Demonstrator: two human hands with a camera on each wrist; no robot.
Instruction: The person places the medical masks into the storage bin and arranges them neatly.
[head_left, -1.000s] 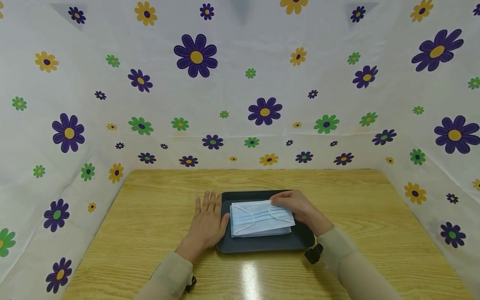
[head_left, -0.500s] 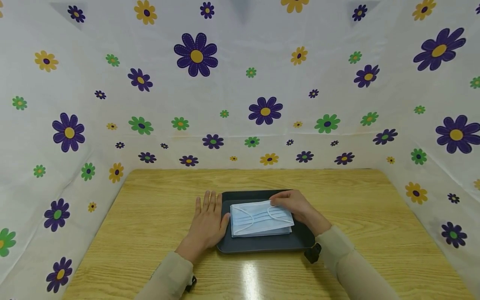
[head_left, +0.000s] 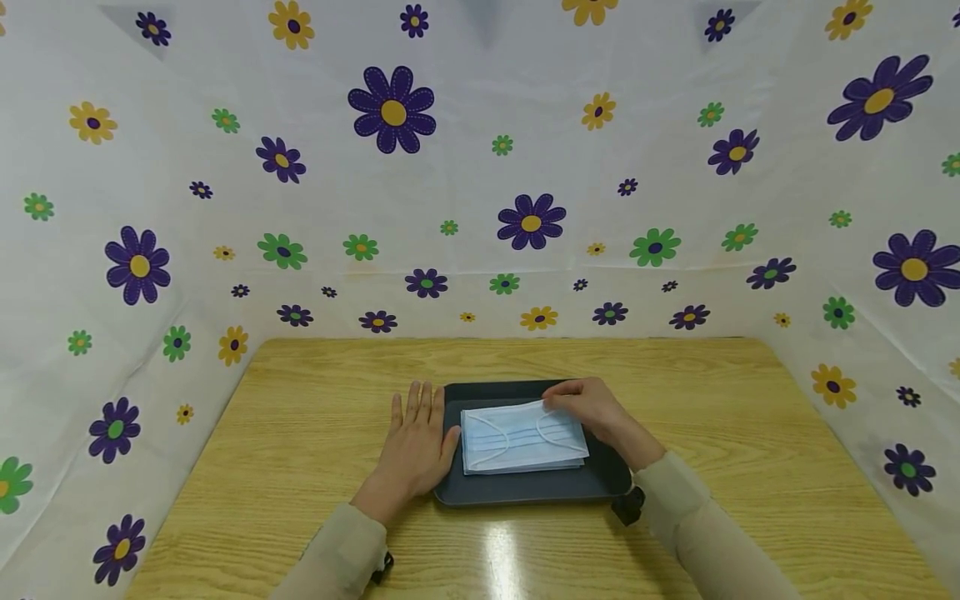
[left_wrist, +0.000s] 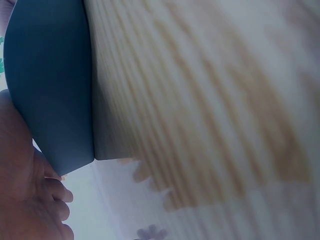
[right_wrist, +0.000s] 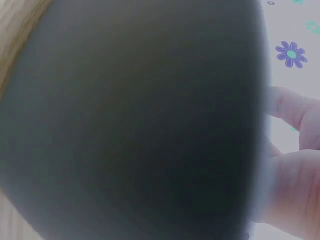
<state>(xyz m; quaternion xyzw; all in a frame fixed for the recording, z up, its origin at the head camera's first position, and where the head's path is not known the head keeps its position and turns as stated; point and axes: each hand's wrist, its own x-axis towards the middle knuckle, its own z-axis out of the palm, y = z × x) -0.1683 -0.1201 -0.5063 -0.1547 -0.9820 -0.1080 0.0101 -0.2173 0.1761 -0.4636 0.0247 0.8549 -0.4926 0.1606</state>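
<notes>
In the head view, a dark grey tray [head_left: 525, 492] holds a small pile of light blue face masks, their edges slightly out of line. The top face mask [head_left: 517, 437] shows white ear loops on its upper side. My right hand [head_left: 596, 412] pinches this mask near its upper right edge. On the tray's left side, my left hand [head_left: 412, 446] lies with straight fingers, its thumb along the rim. The left wrist view has the tray's outer wall [left_wrist: 55, 90] beside the left hand [left_wrist: 30, 185]. In the right wrist view the blurred tray [right_wrist: 140, 120] hides most of the right hand [right_wrist: 295, 165].
The tray stands on a wooden table [head_left: 315, 417]. White cloth [head_left: 465, 183] printed with flowers encloses the table at the back and both sides. A dark wrist camera [head_left: 628, 505] sits close to the tray's lower right corner.
The top mask's lower right part has sunk slightly, so it lies closer over the pile. The right hand keeps its pinch with almost no shift; the left hand has stayed still.
</notes>
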